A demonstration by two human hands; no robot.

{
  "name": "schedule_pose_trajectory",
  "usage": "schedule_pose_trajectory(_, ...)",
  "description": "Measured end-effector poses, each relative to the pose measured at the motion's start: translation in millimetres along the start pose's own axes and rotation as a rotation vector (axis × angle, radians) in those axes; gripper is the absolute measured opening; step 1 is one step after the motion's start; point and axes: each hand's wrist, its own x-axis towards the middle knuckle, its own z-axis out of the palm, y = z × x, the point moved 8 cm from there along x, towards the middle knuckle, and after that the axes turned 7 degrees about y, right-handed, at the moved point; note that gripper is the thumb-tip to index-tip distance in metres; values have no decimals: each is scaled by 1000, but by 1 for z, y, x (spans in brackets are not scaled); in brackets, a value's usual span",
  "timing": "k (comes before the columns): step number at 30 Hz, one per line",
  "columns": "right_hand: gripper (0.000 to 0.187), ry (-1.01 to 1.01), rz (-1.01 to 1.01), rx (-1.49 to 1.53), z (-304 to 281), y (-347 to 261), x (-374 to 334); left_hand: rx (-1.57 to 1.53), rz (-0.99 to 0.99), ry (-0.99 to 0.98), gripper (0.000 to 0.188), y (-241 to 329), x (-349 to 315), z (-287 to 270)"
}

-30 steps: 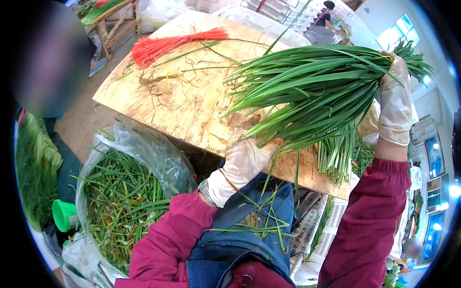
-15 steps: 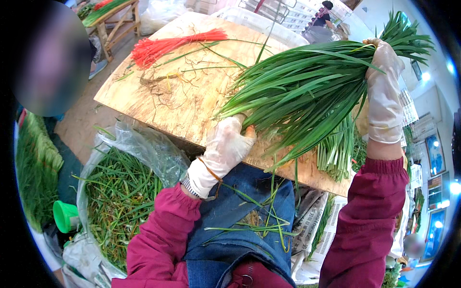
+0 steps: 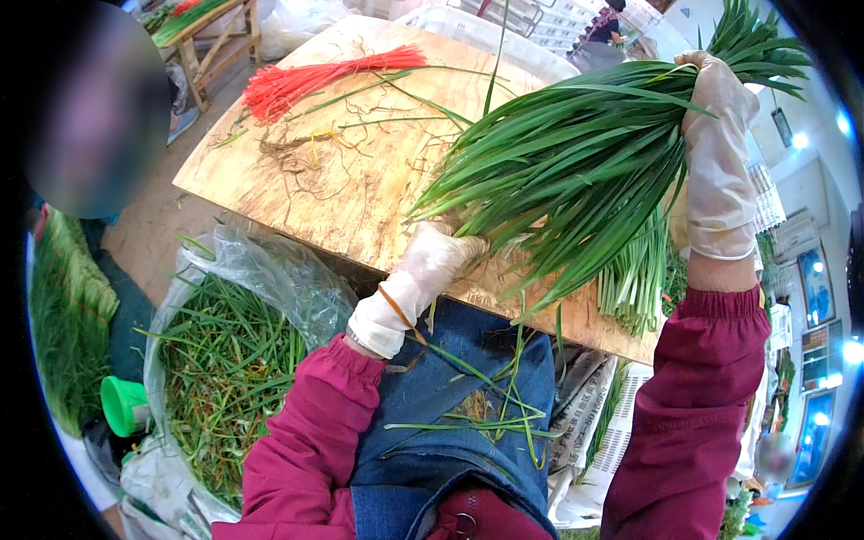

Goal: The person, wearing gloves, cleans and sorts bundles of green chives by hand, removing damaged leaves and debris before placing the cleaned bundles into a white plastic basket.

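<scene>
A large bunch of garlic chives point(image 3: 567, 171) slants over the wooden board, its long green blades fanning out to the lower left. My right hand point(image 3: 715, 108), in a pale thin glove, is closed round the bunch near its upper right end. At the lower left ends, my gloved left hand point(image 3: 436, 256) curls against the chives, its thumb along their lower edge. Some of its fingertips are hidden by the blades. A brown band point(image 3: 396, 306) circles the left wrist. Beneath the held bunch, another bundle of chives point(image 3: 634, 283) lies with pale stems towards me.
Red ties point(image 3: 328, 81) lie bundled on the wooden board point(image 3: 360, 207) among dry root scraps. A clear plastic bag point(image 3: 261, 261) full of green trimmings point(image 3: 229, 387) stands at left, beside a green bucket point(image 3: 121, 405). Loose blades lie on my blue apron point(image 3: 396, 441). Other people are farther off.
My left hand has moved slightly up and to the right, its thumb now further in among the blades. My right hand has risen slightly, still holding the bunch.
</scene>
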Motion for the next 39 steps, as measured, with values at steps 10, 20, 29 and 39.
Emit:
schedule_pose_trajectory(10, 19, 14, 67, 135, 0, 12, -4, 941, 11, 238, 20, 54, -66, -92)
schedule_pose_trajectory(20, 18, -33, -34, 36, 7, -4, -3, 2301, -277, 512, 21, 130, -237, -286)
schedule_pose_trajectory(29, 18, -20, -51, -42, -6, 6, 7, 1104, 333, 144, 56, 31, -64, 7)
schedule_pose_trajectory(39, 21, -140, -4, -107, -5, 18, 4, 268, -206, 8, 21, 36, -67, -23)
